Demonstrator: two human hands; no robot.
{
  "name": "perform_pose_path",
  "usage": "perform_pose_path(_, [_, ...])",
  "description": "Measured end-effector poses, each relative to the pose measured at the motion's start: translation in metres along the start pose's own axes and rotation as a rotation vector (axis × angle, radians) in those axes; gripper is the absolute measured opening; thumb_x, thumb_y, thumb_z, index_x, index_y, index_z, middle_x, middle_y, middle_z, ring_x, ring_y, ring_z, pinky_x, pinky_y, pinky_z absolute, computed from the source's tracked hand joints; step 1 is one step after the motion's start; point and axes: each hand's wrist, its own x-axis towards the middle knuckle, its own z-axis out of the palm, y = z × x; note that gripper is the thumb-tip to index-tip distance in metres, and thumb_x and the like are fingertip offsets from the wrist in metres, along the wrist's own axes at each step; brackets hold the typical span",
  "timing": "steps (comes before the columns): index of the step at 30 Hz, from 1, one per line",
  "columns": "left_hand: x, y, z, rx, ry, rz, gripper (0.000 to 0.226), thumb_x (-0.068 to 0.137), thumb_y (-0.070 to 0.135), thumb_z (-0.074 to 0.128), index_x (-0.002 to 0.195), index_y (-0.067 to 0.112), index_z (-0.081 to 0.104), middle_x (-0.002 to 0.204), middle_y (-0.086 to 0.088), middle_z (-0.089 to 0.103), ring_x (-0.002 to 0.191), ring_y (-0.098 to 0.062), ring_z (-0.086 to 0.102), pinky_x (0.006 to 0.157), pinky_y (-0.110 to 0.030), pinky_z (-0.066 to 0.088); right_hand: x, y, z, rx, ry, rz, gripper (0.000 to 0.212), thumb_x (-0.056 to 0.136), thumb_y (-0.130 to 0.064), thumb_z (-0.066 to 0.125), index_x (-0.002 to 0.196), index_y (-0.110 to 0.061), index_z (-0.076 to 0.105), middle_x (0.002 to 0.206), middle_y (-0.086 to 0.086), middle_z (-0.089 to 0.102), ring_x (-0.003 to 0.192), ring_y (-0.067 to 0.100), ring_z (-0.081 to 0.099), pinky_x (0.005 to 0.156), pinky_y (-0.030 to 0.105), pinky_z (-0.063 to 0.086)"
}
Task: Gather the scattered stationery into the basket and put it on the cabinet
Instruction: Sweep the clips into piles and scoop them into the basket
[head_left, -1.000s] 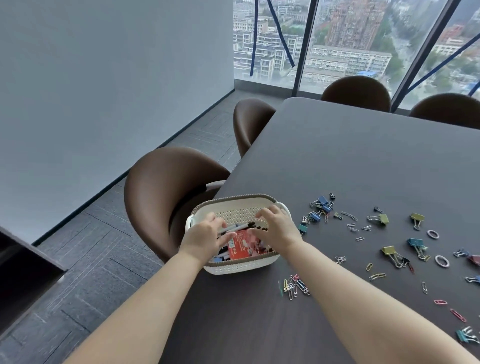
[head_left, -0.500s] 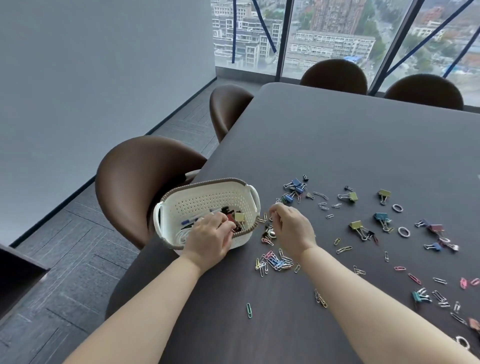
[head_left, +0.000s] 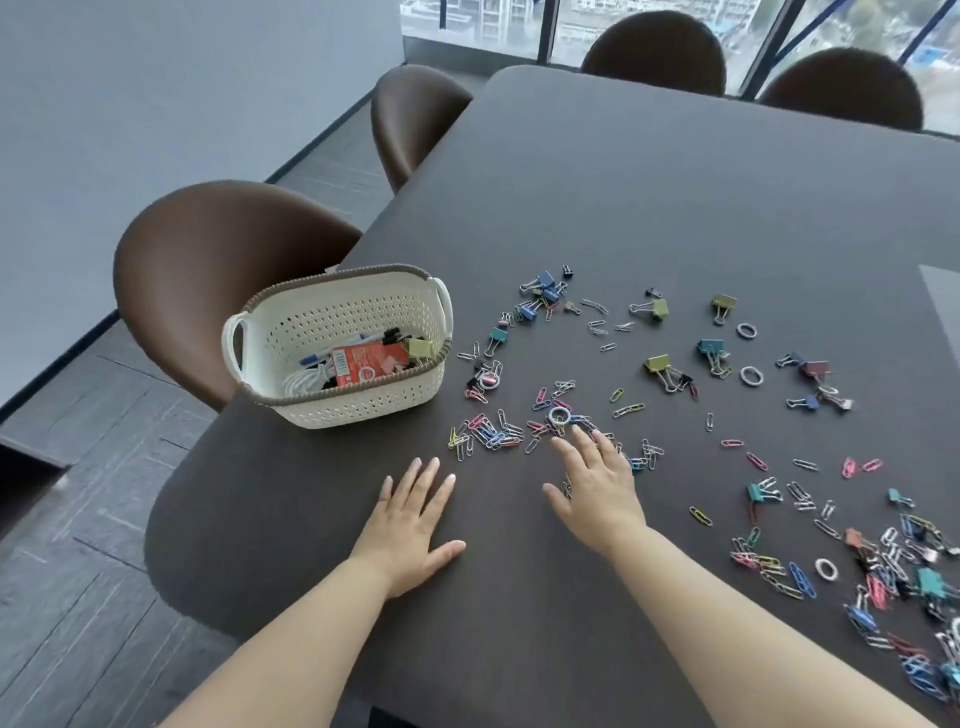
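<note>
Two flat hands on your table, with clips strewn around the right one.
Your left hand (head_left: 410, 525) lies palm down on the dark table (head_left: 623, 208), fingers straight and slightly spread, holding nothing and well clear of the clips. Your right hand (head_left: 597, 488) is also palm down with its fingers spread, the tips reaching into the near edge of a heap of coloured paper clips (head_left: 488, 434), just below a white ring (head_left: 558, 415). The white perforated basket (head_left: 363, 410) stands upright near the table's left edge, beyond your left hand, with a red packet (head_left: 363, 364), a white cord and pens inside. Binder clips (head_left: 657, 364) and more paper clips lie scattered to its right, with a denser pile (head_left: 883, 566) at the table's right side. A brown chair (head_left: 208, 270) stands behind the basket.
</note>
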Motion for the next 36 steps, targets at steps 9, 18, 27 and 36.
perform_pose_path(9, [0.055, 0.027, -0.017, 0.025, 0.027, -0.097, 0.080, 0.088, 0.065, 0.020, 0.144, 0.022, -0.019, 0.152, -0.007, -0.026, 0.137, -0.026, -0.029, 0.114, -0.045, -0.010, -0.029, 0.046, 0.018, -0.014, 0.013, 0.114, 0.068, 0.092, -0.055, 0.031, 0.147, -0.030, -0.001, 0.157, -0.002, -0.010, 0.144, 0.022, -0.013, 0.117, 0.047, -0.002])
perform_pose_path(18, [0.109, 0.095, -0.026, 0.074, 0.025, 0.121, 0.084, 0.086, 0.069, 0.019, 0.144, 0.020, -0.018, 0.154, -0.009, -0.021, 0.139, -0.025, -0.024, 0.115, -0.041, -0.009, -0.070, 0.094, 0.025, 0.046, 0.072, 0.348, 0.069, 0.092, -0.054, 0.033, 0.147, -0.028, -0.001, 0.157, 0.000, -0.009, 0.144, 0.024, -0.011, 0.117, 0.046, 0.001])
perform_pose_path(27, [0.120, 0.176, -0.014, 0.186, -0.016, 0.452, 0.090, 0.074, 0.081, 0.008, 0.134, 0.025, -0.029, 0.152, -0.008, -0.027, 0.134, -0.022, -0.033, 0.112, -0.042, -0.013, -0.129, 0.130, 0.039, 0.100, 0.179, 0.736, 0.078, 0.088, -0.062, 0.033, 0.148, -0.024, 0.001, 0.158, 0.007, -0.005, 0.144, 0.031, -0.006, 0.113, 0.056, 0.004])
perform_pose_path(36, [0.135, 0.220, -0.009, 0.202, 0.034, 0.450, 0.101, 0.067, 0.083, 0.004, 0.145, 0.023, -0.017, 0.154, -0.008, -0.021, 0.139, -0.029, -0.025, 0.113, -0.046, -0.009, -0.147, 0.183, 0.046, 0.179, 0.084, 1.002, 0.098, 0.077, -0.078, 0.024, 0.145, -0.020, -0.016, 0.155, 0.013, -0.018, 0.142, 0.033, -0.018, 0.114, 0.057, 0.001])
